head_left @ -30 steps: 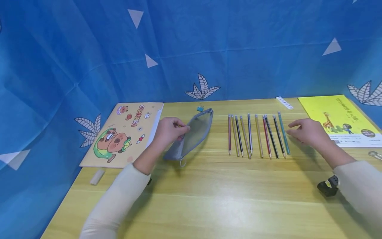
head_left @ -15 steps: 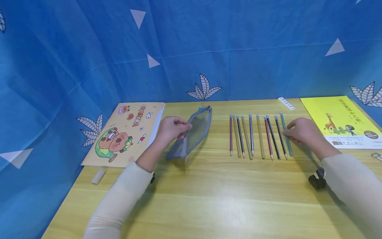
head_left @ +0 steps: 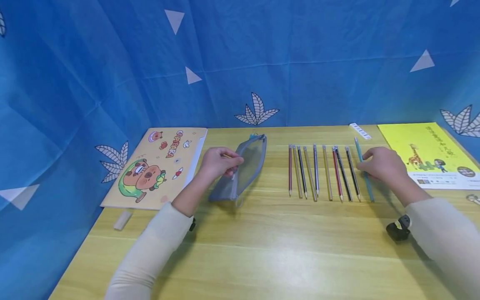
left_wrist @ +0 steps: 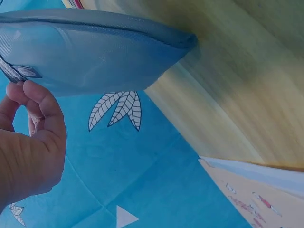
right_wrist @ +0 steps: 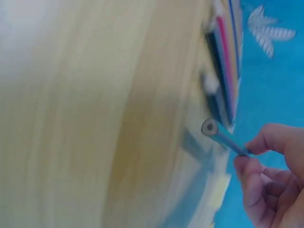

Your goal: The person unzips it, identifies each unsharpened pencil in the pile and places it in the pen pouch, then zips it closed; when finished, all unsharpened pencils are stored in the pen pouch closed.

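Note:
My left hand (head_left: 221,162) pinches the upper edge of a grey mesh zip pouch (head_left: 250,160), whose mouth gapes toward the pencils. In the left wrist view the thumb and fingertips meet at the pouch (left_wrist: 104,57) near its zip. My right hand (head_left: 384,164) pinches a teal pencil (head_left: 368,185) around its middle. Seen in the right wrist view, that pencil (right_wrist: 223,135) points its flat end at the camera, and a shadow lies on the table below it. Left of it, several pencils (head_left: 327,175) lie side by side, red, black, silver and tan.
A capybara folder (head_left: 157,171) lies at the left, with a grey eraser (head_left: 122,220) in front of it. At the right is a yellow booklet (head_left: 431,154). A white strip (head_left: 360,131) and a blue binder clip (head_left: 253,136) lie at the back, before a blue curtain (head_left: 240,62).
My right hand has moved left to the teal pencil and taken hold of it, and the pencil has shifted and tilted away from the row. The left hand keeps its grip on the pouch.

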Demonstrator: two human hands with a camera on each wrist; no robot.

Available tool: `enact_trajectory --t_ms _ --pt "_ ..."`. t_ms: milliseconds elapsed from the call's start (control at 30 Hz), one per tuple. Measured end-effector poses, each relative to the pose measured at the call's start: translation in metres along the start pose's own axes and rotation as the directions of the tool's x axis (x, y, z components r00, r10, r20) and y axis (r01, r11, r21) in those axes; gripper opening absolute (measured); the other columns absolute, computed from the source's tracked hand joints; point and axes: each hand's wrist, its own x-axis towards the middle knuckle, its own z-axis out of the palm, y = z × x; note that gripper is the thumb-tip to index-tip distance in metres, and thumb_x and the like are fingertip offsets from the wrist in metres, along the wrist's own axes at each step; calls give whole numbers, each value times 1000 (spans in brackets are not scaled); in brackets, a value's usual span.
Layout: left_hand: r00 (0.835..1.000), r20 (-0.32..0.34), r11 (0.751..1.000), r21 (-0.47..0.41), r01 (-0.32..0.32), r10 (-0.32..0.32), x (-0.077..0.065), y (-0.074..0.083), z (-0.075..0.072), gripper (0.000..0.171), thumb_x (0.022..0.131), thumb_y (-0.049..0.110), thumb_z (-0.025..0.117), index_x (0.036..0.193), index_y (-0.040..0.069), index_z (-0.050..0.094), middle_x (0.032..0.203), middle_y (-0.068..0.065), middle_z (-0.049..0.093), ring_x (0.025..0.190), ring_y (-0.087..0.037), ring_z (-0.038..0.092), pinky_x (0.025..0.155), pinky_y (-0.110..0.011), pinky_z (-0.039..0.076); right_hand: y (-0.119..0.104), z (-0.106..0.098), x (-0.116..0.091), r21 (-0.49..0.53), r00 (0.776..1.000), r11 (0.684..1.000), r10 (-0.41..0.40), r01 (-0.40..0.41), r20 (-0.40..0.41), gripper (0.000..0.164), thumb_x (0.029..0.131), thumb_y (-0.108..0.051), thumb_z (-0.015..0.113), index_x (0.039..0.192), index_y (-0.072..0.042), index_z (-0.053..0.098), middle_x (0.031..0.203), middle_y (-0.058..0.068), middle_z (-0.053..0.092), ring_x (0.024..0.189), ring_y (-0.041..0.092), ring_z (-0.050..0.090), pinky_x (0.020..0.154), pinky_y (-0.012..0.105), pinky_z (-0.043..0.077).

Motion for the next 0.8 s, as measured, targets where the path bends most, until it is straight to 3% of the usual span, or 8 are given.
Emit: enact_trajectory --t_ms 167,267,367,533,600,633,700,800 --pt "1000 13 1000 -10 23 -23 -1 1 2 20 69 16 72 84 6 63 69 -13 62 45 -14 54 52 -31 51 -42 5 -5 136 999 991 -14 19 -38 41 78 -25 54 109 2 50 56 7 58 48 20 53 41 30 39" --pt "999 15 1000 -11 29 -29 -2 1 3 20 70 17 72 83 6 63 69 -13 62 45 -14 54 53 -32 51 -70 13 -5 312 996 950 -9 35 -85 36 78 -21 52 109 -3 49 60 11 60 48 24 53 40 31 41" --pt "999 21 999 -20 35 -35 -3 1 4 20 70 17 72 83 6 63 69 -13 62 45 -14 54 51 -31 51 -98 25 -2 549 986 833 29 67 -163 31 77 -15 55 107 -5 50 64 12 61 44 22 52 40 32 44" --pt "999 32 999 -39 38 -37 -5 1 7 20 70 18 71 83 5 62 68 -13 61 44 -14 53 50 -29 51 -138 47 2 886 980 459 140 61 -141 28 76 -7 58 103 -7 47 63 10 61 37 13 47 35 25 42" --pt "999 33 998 -51 33 -31 -6 1 9 20 70 17 71 82 5 62 68 -13 61 44 -13 53 50 -29 51 -150 56 2 938 981 345 165 41 -104 27 77 -6 58 101 -7 44 63 10 61 36 11 46 33 22 39" --pt "999 34 998 -58 31 -29 -6 1 9 20 70 17 71 82 5 62 68 -13 61 44 -13 53 50 -29 51 -155 61 2 948 980 316 174 34 -93 27 77 -5 57 100 -7 43 63 10 61 36 11 45 32 22 38" --pt "999 35 997 -73 26 -23 -7 2 11 19 70 16 71 82 4 62 68 -13 61 44 -14 53 49 -29 51 -164 70 0 952 981 305 181 16 -74 27 78 -6 56 100 -8 41 64 10 61 36 10 44 32 21 37" --pt "999 37 996 -93 20 -17 -7 3 14 19 70 16 71 82 4 62 68 -13 61 44 -13 53 49 -28 50 -176 82 -2 949 983 315 177 -8 -50 27 77 -6 55 100 -10 41 66 10 62 36 11 44 32 22 37"
